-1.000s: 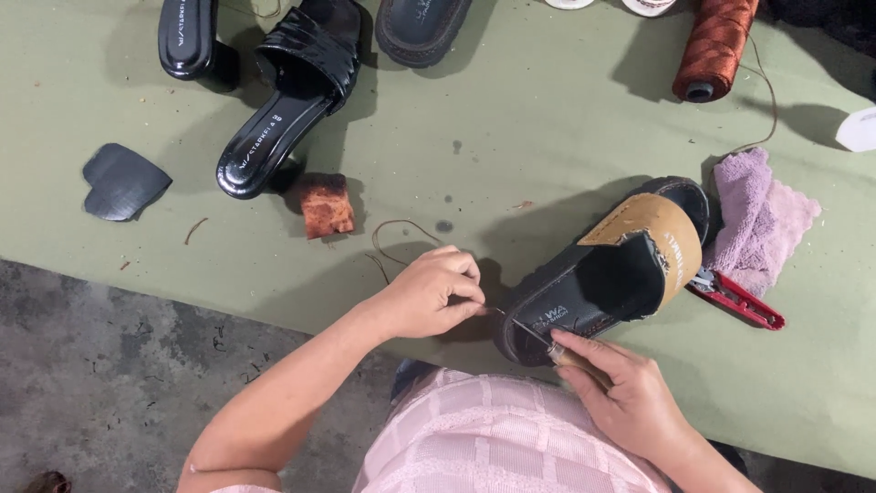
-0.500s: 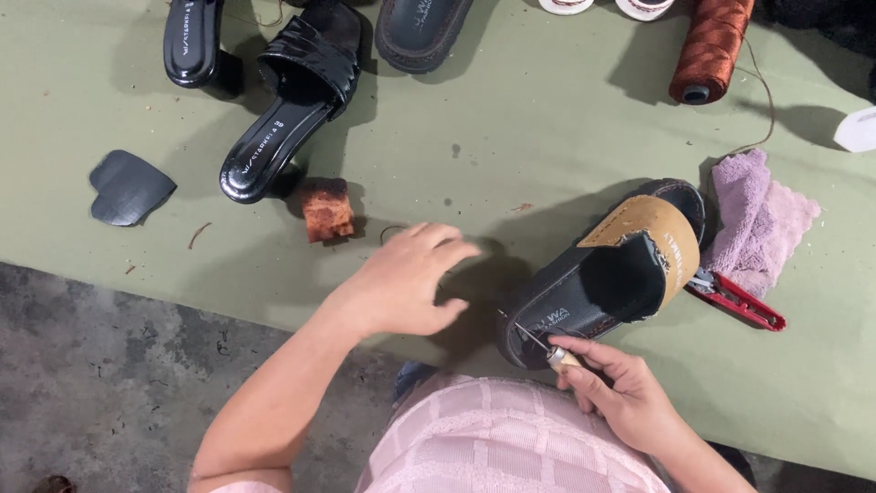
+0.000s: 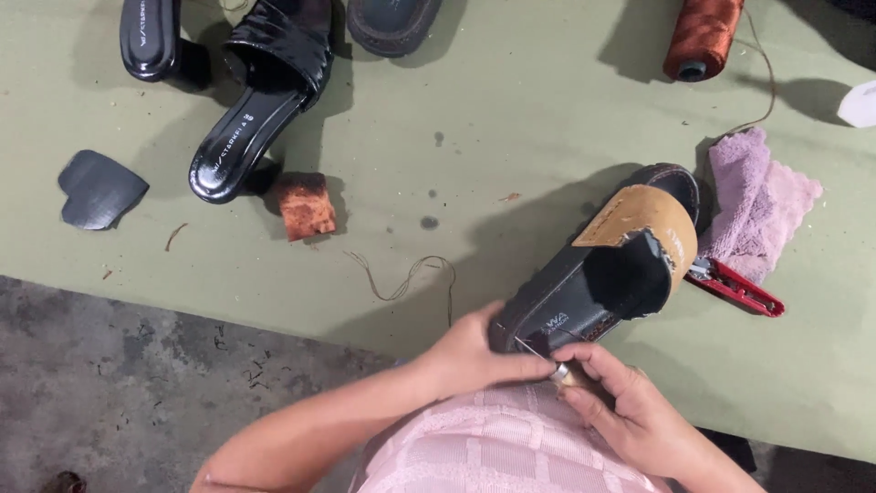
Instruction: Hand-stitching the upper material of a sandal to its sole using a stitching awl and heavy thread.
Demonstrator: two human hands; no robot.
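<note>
I'm seeing the sandal (image 3: 602, 274) lying diagonally at the tabletop (image 3: 511, 110) edge, heel toward me. Left hand (image 3: 474, 351) is gripping the heel; right hand (image 3: 630, 411) fingers are pinching a needle tool (image 3: 538, 358), tip mostly hidden.

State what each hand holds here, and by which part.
The left hand steadies the black sandal at its heel end. The right hand pinches a thin awl by its handle, tip at the sandal's heel.
</note>
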